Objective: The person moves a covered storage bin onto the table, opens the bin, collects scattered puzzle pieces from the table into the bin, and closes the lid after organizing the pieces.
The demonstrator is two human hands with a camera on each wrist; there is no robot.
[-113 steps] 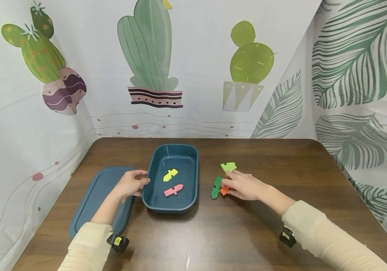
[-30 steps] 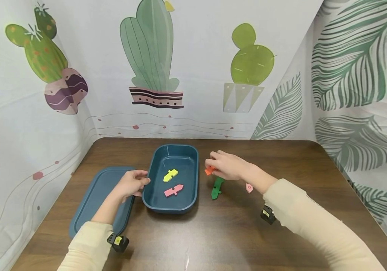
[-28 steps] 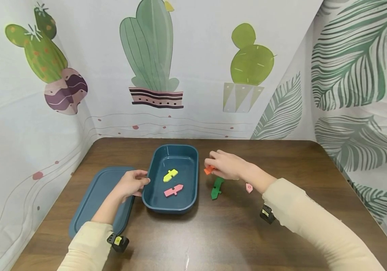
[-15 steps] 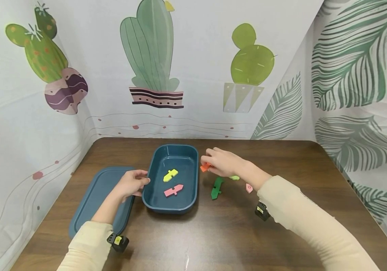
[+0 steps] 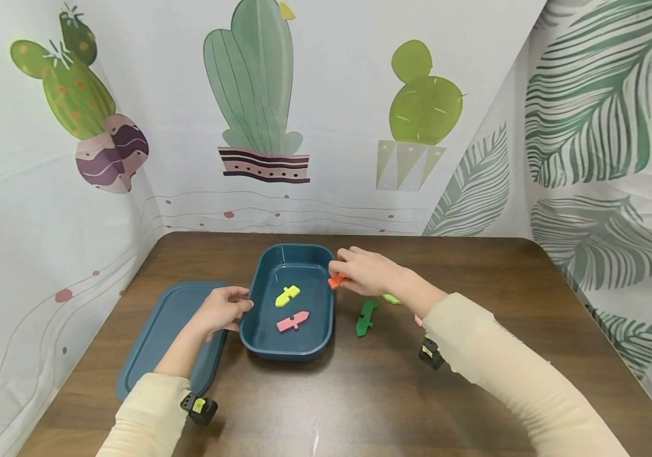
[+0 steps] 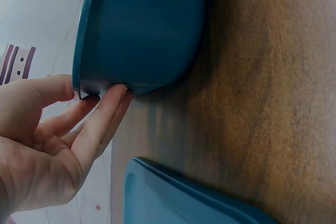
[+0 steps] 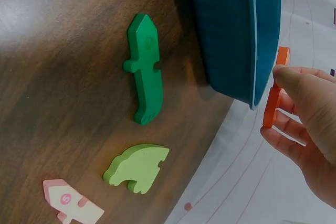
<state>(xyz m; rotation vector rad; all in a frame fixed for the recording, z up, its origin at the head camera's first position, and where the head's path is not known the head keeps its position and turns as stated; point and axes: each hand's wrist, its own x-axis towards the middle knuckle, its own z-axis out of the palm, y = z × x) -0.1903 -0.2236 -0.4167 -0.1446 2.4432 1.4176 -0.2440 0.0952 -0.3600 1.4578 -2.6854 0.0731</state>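
My left hand (image 5: 224,311) holds the left side of the blue box (image 5: 286,348). In the left wrist view its thumb is at the rim and its fingers lie against the outer wall. My right hand (image 5: 368,271) pinches an orange puzzle piece (image 5: 337,280) above the box's right rim. The right wrist view shows this orange piece (image 7: 272,106) on edge between thumb and fingers. Inside the box lie a yellow puzzle piece (image 5: 287,296) and a pink one (image 5: 293,321), apart from each other.
Right of the box lie a dark green puzzle piece (image 7: 147,77), a light green one (image 7: 137,167) and a pale pink one (image 7: 71,202). A blue lid (image 5: 157,343) rests on the wooden table (image 5: 326,406) at the left, partly beneath my left forearm.
My right hand picked up the orange piece among the loose pieces and has carried it left to the box's rim. The light green piece now lies nearer. My left hand has stayed put.
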